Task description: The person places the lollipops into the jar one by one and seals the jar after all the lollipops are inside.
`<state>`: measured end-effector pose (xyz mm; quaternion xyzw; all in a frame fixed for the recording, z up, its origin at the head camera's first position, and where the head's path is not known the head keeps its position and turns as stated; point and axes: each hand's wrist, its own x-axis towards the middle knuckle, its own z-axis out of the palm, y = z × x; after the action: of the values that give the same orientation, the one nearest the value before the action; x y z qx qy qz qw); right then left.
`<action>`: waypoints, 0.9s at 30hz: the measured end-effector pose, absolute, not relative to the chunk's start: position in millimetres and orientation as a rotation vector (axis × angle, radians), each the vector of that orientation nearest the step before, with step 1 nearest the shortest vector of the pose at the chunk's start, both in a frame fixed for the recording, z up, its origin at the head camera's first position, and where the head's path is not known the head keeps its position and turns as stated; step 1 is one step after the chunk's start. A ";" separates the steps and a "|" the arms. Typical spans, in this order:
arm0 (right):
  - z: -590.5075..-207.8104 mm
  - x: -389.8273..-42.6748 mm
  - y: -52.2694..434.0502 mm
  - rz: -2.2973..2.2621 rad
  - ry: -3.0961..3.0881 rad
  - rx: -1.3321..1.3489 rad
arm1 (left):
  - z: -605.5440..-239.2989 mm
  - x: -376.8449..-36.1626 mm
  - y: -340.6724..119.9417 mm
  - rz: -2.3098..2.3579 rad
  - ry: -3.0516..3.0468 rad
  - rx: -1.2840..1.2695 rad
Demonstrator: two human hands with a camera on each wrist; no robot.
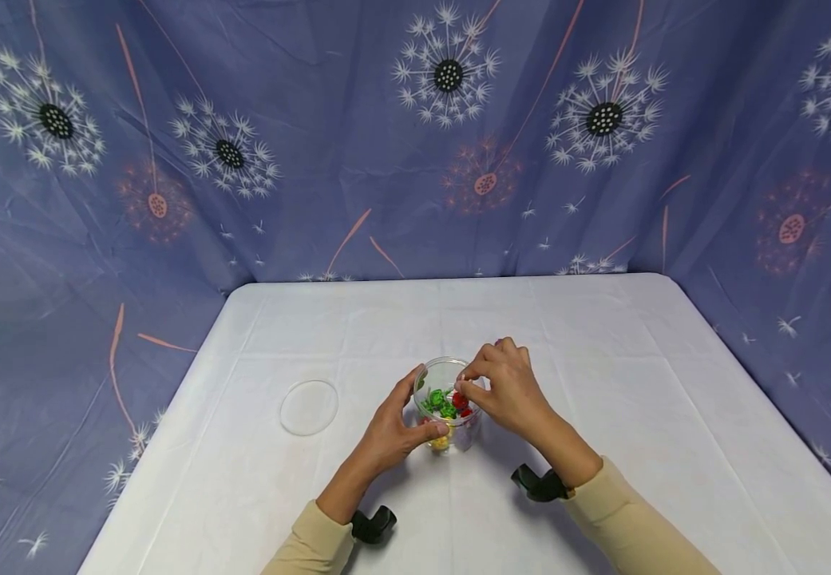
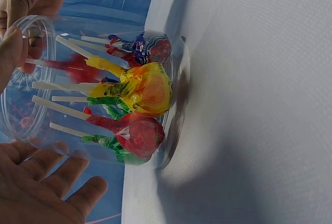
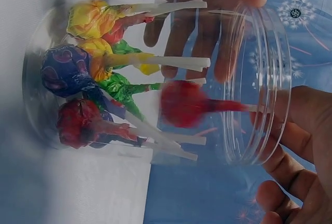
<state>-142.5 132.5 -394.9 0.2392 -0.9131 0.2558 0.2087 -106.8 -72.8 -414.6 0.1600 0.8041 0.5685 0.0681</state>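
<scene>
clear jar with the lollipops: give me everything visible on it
The jar is a clear, round, plastic-looking container, upright on the white table with its mouth open; a round clear lid lies apart to its left. It holds wrapped lollipops in yellow, red, green and blue, heads down, white sticks up. The left hand wraps around its side. The right hand is at the rim, pinching the stick of a red lollipop that sits higher than the others, blurred.
</scene>
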 end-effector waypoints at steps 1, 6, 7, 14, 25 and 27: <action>-394.4 -142.2 132.9 0.720 -2.540 0.665 | -416.4 -107.8 -72.8 1.709 2.424 0.479; -390.7 -144.5 137.9 0.810 -2.496 0.653 | -435.9 -116.4 -72.5 1.691 2.437 0.457; -389.9 -145.9 139.6 0.835 -2.483 0.642 | -439.7 -118.1 -72.6 1.689 2.441 0.456; -385.4 -158.8 157.4 1.064 -2.438 0.454 | -449.7 -122.2 -74.2 1.694 2.446 0.462; -414.9 -186.9 195.3 1.213 -2.478 0.125 | -452.7 -123.3 -75.1 1.674 2.458 0.475; -422.4 -190.8 200.8 1.213 -2.472 0.089 | -452.7 -123.3 -75.2 1.671 2.462 0.472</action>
<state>-190.8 200.8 -422.4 0.0315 -0.8806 0.4320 0.1922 -123.3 -75.2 -452.7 0.1564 0.8156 0.5534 0.0643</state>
